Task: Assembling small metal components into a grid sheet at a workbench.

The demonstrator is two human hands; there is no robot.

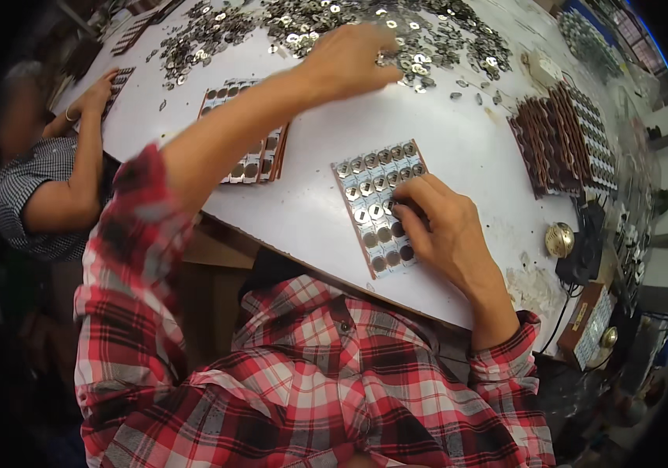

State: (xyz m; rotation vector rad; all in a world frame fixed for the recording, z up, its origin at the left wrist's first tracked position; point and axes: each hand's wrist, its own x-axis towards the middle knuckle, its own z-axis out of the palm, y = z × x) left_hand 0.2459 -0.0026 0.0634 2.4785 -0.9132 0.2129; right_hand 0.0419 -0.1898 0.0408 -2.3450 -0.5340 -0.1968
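Note:
A panel [380,210] with rows of round cells lies on the white table in front of me. Its far rows carry shiny metal pieces with dark centres, and its near rows show dark round spots. My right hand [447,226] rests over the panel's right side, thumb and forefinger closed together at a middle row; what they pinch is hidden. My left hand [353,62] is stretched far across the table, over the near edge of a heap of small loose metal pieces [302,27]. Motion blurs its fingers, so whether it holds a piece cannot be told.
Left of the panel, more panels [249,168] lie partly under my left forearm. Stacked brown panels [556,144] stand at the right. A round brass-coloured knob [559,239] sits at the right edge. At the far left, another person [45,171] handles a panel [119,87].

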